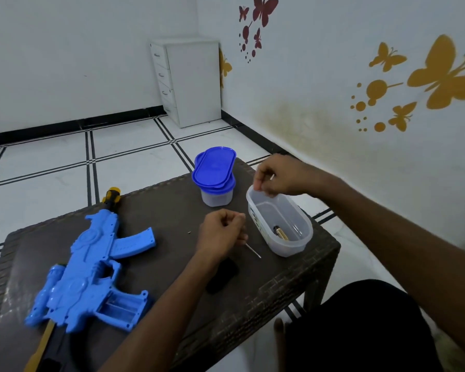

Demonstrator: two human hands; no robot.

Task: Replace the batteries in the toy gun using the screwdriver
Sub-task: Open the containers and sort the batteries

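A blue toy gun [91,267] lies on the dark table [172,205] at the left, its grip battery bay [120,308] open and showing. My left hand [222,234] is closed around a screwdriver whose thin metal shaft [253,250] sticks out toward the right. My right hand [275,174] hovers at the far rim of an open clear tub [298,241], fingers pinched on a small pale object. A battery [281,233] lies in the bottom of that tub. A black cover piece [222,275] rests on the table under my left forearm.
A second clear tub with two blue lids [214,167] stacked on it stands at the table's far edge. A tiny screw [189,232] lies loose mid-table. A white drawer cabinet [188,81] stands in the room's corner. My knee [360,326] is at the table's right front.
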